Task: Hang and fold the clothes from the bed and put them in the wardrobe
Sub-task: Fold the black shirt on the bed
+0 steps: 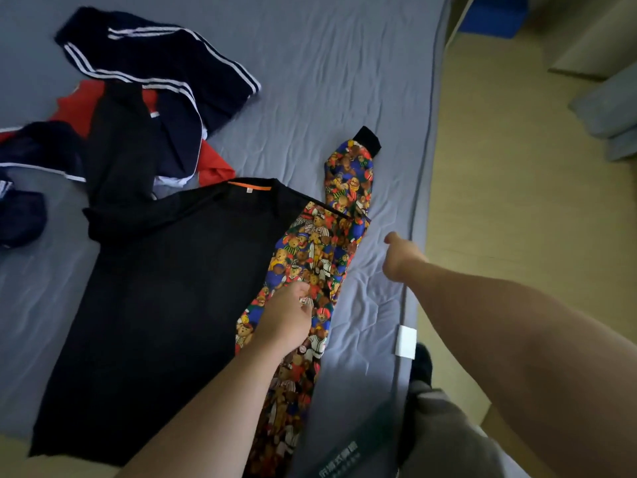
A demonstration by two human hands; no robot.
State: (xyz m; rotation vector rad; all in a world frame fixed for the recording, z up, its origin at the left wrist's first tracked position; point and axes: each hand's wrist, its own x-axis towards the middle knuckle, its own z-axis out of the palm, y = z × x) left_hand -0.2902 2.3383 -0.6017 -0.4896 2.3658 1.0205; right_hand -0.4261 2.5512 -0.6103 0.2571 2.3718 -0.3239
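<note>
The bed, under a creased blue-grey sheet, carries all the clothes. A black top lies spread flat from the middle toward 7 o'clock, its neck with an orange band toward 12. Its printed sleeve, covered in teddy bears, runs along the top's right edge, with the black cuff up at 1 o'clock.

The left hand rests on this sleeve just below centre, and its fingers are curled and pinch the printed cloth. The right hand hangs at 3 o'clock over the bare sheet near the mattress edge, just apart from the sleeve. Its fingers are turned away, so I cannot tell whether they hold anything.

At 10 to 11 o'clock lies a loose heap of navy track clothes with white stripes, with a red garment under them, touching the top's shoulder. A white tag sits on the mattress edge at 4 o'clock, above the wooden floor.
</note>
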